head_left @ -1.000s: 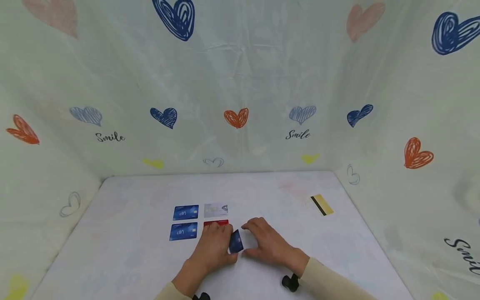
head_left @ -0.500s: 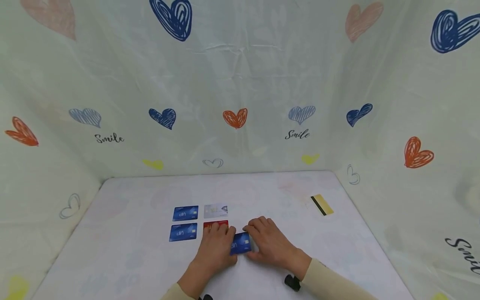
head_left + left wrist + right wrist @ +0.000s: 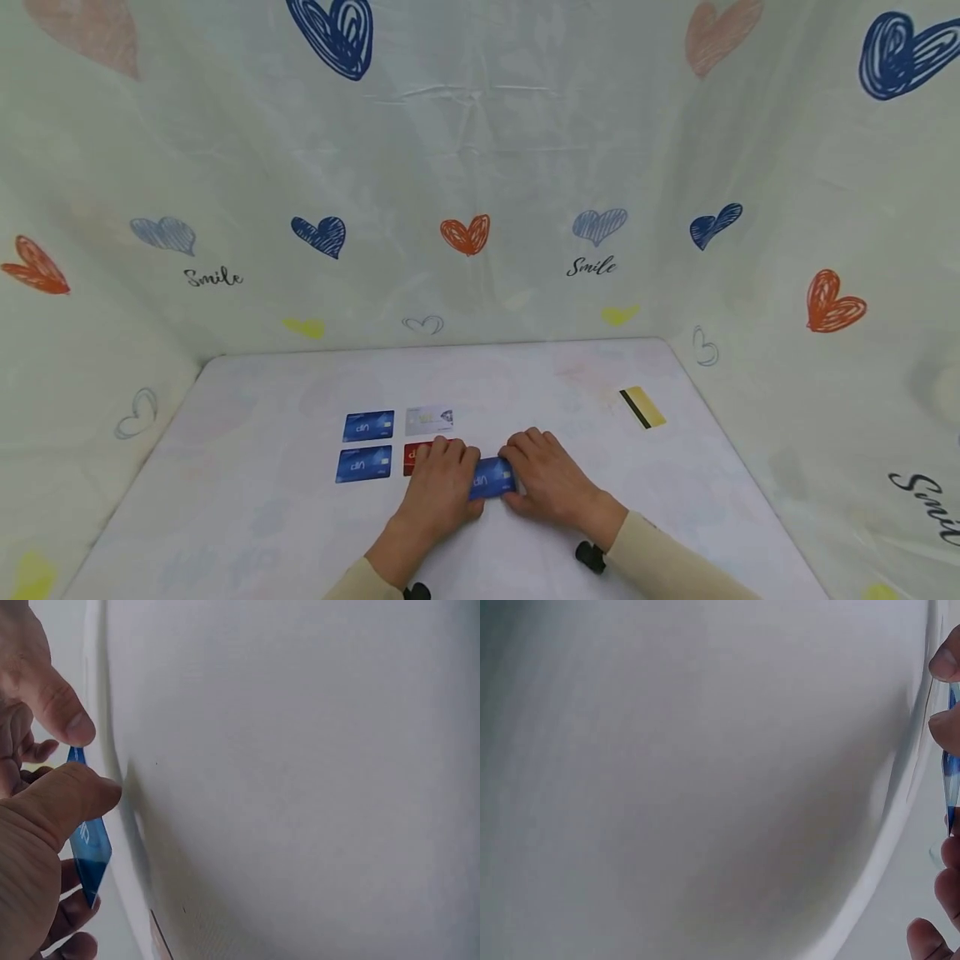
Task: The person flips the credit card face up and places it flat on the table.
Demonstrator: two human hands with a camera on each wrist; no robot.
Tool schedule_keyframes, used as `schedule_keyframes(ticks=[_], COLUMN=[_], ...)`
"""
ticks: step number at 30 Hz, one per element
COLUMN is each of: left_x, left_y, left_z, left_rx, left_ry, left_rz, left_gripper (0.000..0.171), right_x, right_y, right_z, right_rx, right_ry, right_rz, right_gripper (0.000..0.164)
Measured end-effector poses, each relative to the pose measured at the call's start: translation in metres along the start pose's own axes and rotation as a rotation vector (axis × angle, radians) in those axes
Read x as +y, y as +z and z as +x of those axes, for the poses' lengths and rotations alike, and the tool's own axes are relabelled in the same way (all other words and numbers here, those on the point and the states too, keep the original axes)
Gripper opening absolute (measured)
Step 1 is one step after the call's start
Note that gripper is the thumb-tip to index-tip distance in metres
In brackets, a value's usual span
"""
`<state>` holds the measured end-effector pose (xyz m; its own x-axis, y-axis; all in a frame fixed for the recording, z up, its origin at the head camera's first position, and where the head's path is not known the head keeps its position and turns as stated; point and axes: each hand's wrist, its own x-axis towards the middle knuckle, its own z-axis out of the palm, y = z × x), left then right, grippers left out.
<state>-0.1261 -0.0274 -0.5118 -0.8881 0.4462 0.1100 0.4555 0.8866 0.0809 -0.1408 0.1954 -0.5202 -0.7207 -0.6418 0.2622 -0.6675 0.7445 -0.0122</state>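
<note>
A blue bank card [image 3: 492, 477] with a small chip is held between both hands, face up towards the head camera. My left hand [image 3: 442, 483] pinches its left end, the thumb across it in the left wrist view, where the card [image 3: 91, 844] shows edge-on. At the right end, my right hand [image 3: 551, 475] grips the card with thumb and fingertips at its corners. Right behind my left fingers lies a red card [image 3: 410, 458], partly covered by them. In the right wrist view only the fingertips and a sliver of the card [image 3: 951, 769] show at the edge.
Two more blue cards [image 3: 368, 426] lie one in front of the other on the white table [image 3: 247, 483], left of a silver-white card [image 3: 429, 420]. Far to the right lies a yellow card [image 3: 642, 407] with a black stripe. A heart-printed curtain [image 3: 480, 167] surrounds the table.
The held card has turned from tilted to showing its face and shifted right. Both hands have moved a little right with it, and the right fingers have come onto its right end.
</note>
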Motion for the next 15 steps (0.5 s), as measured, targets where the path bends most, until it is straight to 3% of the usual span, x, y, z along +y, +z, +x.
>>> schedule_keyframes(ticks=[5, 15], left_x=[-0.002, 0.0], left_y=[0.002, 0.007], left_z=[0.004, 0.018], left_rx=[0.009, 0.056], left_ry=[-0.008, 0.003], left_rz=[0.015, 0.021], left_gripper=[0.073, 0.064], right_x=[0.009, 0.022], right_y=[0.002, 0.003], right_z=[-0.002, -0.003], right_rx=[0.036, 0.022], right_ry=[0.0, 0.034], right_rz=[-0.009, -0.01], right_gripper=[0.057, 0.053])
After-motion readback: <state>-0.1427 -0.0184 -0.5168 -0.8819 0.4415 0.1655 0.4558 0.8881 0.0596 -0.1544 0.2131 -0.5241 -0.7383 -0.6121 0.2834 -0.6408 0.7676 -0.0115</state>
